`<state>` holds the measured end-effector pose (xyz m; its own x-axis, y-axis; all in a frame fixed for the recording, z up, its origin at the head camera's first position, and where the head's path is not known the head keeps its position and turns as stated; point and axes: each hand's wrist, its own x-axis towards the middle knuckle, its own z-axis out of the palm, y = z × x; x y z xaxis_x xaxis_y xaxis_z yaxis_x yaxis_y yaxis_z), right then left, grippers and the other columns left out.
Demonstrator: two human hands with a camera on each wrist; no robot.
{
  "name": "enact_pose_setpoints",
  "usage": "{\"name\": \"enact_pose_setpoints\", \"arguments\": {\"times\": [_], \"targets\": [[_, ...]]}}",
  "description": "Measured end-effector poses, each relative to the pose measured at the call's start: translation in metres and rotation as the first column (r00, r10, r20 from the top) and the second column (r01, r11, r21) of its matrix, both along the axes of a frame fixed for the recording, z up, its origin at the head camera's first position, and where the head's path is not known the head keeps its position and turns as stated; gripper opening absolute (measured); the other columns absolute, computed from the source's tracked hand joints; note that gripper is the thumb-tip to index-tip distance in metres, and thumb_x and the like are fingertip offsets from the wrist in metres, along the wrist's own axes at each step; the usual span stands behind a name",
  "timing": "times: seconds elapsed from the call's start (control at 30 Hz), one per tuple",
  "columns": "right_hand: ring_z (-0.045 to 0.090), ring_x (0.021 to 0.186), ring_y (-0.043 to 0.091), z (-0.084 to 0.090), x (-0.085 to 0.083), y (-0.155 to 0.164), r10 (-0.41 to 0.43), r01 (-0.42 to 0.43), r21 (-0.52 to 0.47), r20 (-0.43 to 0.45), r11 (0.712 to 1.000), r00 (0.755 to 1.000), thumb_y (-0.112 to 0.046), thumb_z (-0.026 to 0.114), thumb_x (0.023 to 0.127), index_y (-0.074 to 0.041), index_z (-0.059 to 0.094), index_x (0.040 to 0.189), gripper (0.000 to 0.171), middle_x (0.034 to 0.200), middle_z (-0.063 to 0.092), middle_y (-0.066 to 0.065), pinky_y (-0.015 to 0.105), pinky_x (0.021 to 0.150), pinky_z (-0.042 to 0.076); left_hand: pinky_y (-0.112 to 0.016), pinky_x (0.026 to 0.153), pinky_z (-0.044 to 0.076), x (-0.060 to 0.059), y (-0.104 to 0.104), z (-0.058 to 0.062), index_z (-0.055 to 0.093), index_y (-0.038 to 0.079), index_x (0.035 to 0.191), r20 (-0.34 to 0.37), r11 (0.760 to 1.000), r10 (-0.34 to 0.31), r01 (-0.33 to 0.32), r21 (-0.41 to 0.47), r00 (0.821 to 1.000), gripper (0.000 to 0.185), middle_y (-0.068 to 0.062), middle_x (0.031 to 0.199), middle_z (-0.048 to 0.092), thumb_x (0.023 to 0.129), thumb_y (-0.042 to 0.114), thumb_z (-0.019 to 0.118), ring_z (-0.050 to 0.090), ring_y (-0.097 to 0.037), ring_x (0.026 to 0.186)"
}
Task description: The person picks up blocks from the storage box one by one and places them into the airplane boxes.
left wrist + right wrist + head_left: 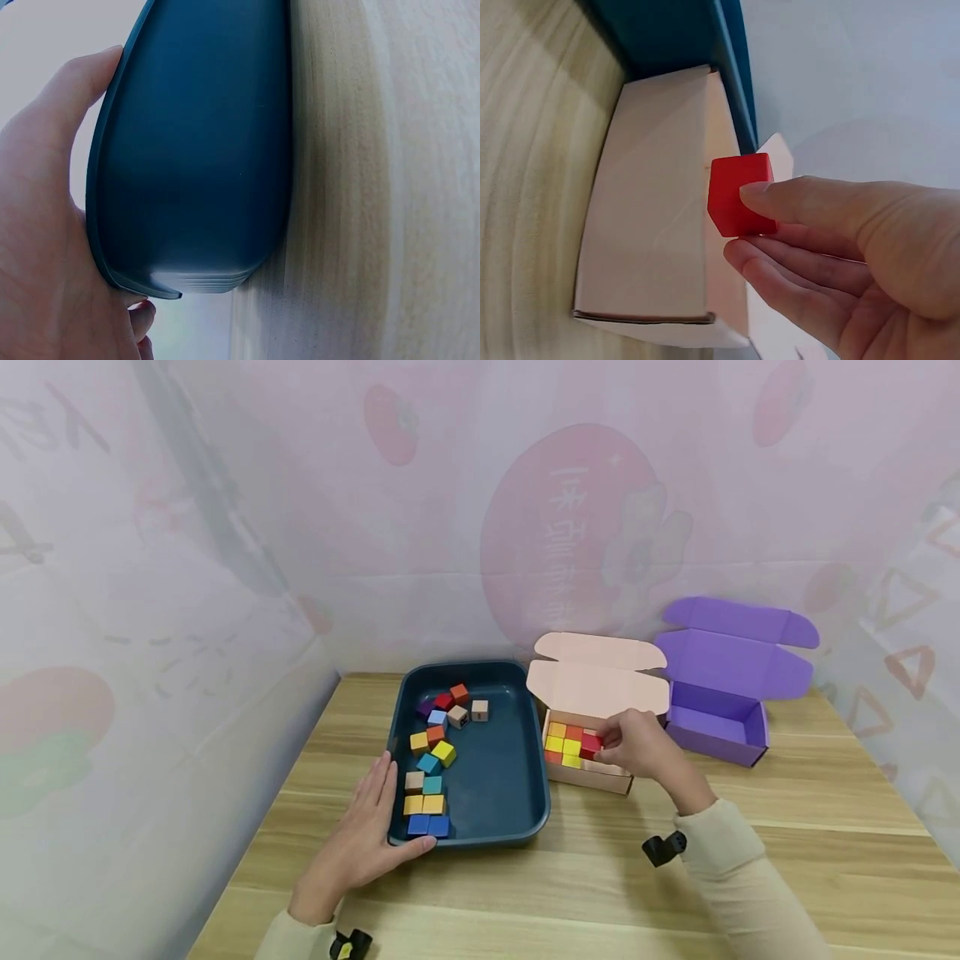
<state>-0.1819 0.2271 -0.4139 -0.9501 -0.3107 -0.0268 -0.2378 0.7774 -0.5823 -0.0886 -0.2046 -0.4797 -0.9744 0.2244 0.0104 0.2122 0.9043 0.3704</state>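
My right hand (628,743) pinches a red cube (592,742) over the pink cardboard box (592,777), which holds several yellow, orange and red cubes. In the right wrist view the red cube (737,193) sits between thumb and fingertips (780,204), just above the pink box (652,225). My left hand (367,831) rests with straight fingers against the near left corner of the dark blue tray (495,793). The tray holds several coloured cubes along its left side. The left wrist view shows the tray's outer wall (195,150) against my palm (45,225).
An open purple box (720,714) stands at the right, behind the pink one. The wooden table (600,885) runs toward me. A patterned pink curtain closes off the back and left.
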Motion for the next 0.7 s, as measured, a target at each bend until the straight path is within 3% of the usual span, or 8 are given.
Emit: {"name": "enact_pose_setpoints", "arguments": {"times": [0.2,0.47,0.7], "targets": [[0.072,0.085,0.02,-0.015,-0.007,0.002,-0.045,0.046,-0.014,0.052,0.999,0.998,-0.004,0.084,0.087,0.006,0.077,0.105,0.022,0.093,0.078,0.013,0.038,0.079,0.064,-0.067,0.131,0.018,-0.001,-0.001,0.0,0.008,0.006,0.17,0.007,1.0,0.001,-0.001,-0.008,1.0,0.13,-0.014,0.18,0.001,0.083,0.082,0.066,0.009,-0.04,0.166],[0.069,0.08,0.022,-0.031,-0.017,-0.001,-0.052,0.052,0.038,0.01,0.998,0.999,-0.002,0.085,0.08,0.003,0.077,0.091,0.015,0.085,0.077,0.01,0.038,0.074,0.061,-0.065,0.132,0.017,-0.001,-0.002,0.001,0.009,0.005,0.17,0.01,1.0,0.0,0.0,-0.009,1.0,0.13,-0.014,0.18,0.0,0.083,0.082,0.066,0.009,-0.039,0.166],[0.064,0.077,0.022,-0.037,-0.019,-0.008,-0.088,0.086,0.092,0.016,0.992,0.996,0.001,0.084,0.078,0.004,0.075,0.093,0.018,0.084,0.074,0.011,0.033,0.067,0.057,-0.065,0.132,0.017,-0.001,-0.002,0.001,0.009,0.005,0.17,0.021,1.0,0.0,0.0,-0.012,1.0,0.13,-0.013,0.18,-0.001,0.083,0.082,0.066,0.008,-0.039,0.166]]}}
